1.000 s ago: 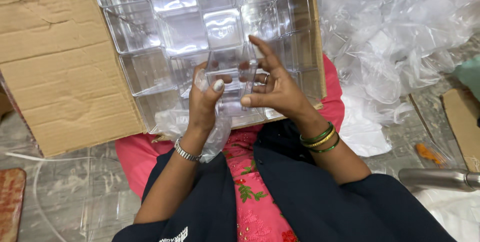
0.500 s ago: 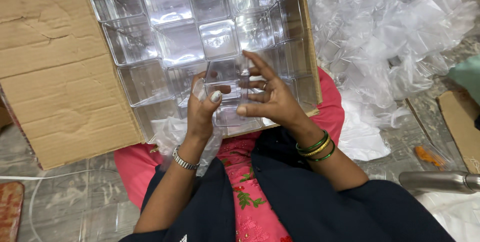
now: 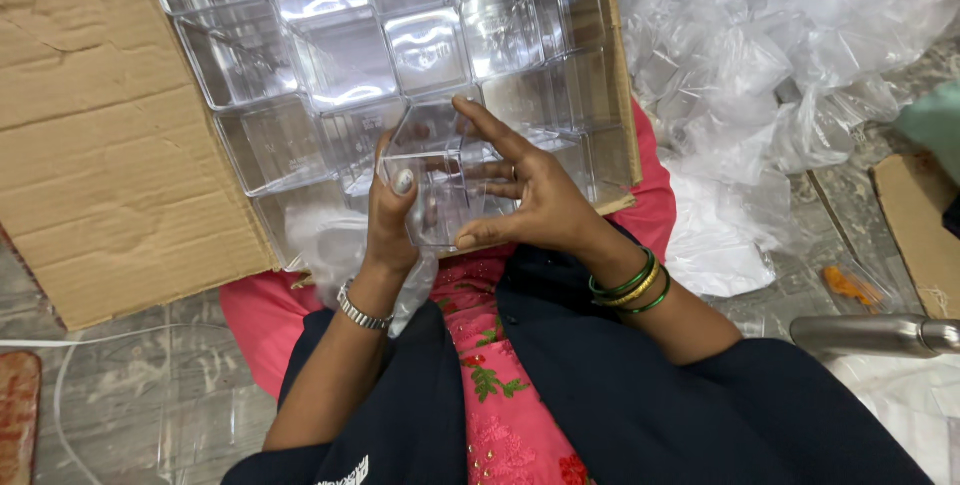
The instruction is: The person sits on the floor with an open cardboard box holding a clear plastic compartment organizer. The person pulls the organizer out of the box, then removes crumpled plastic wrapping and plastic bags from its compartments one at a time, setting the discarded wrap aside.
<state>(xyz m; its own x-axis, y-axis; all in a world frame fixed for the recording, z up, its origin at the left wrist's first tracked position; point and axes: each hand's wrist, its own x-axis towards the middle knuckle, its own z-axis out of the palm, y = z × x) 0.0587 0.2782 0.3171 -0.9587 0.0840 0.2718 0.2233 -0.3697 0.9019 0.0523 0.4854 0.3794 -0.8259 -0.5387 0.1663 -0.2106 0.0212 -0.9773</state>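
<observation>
Your left hand [image 3: 392, 220] and right hand [image 3: 530, 205] now hold the clear box [image 3: 435, 180] closer, carton [image 3: 110, 145] at 10 o'clock.

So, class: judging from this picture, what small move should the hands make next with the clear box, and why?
Probably lower the clear box into the carton. Both hands, left hand and right hand, hold it just over a row of like boxes packed there.

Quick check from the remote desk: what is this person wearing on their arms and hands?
The left hand has a light-painted thumbnail and a silver metal band at the wrist. The right hand has rings on the fingers and green and gold bangles at the wrist. Both forearms are bare below dark navy sleeves.
</observation>
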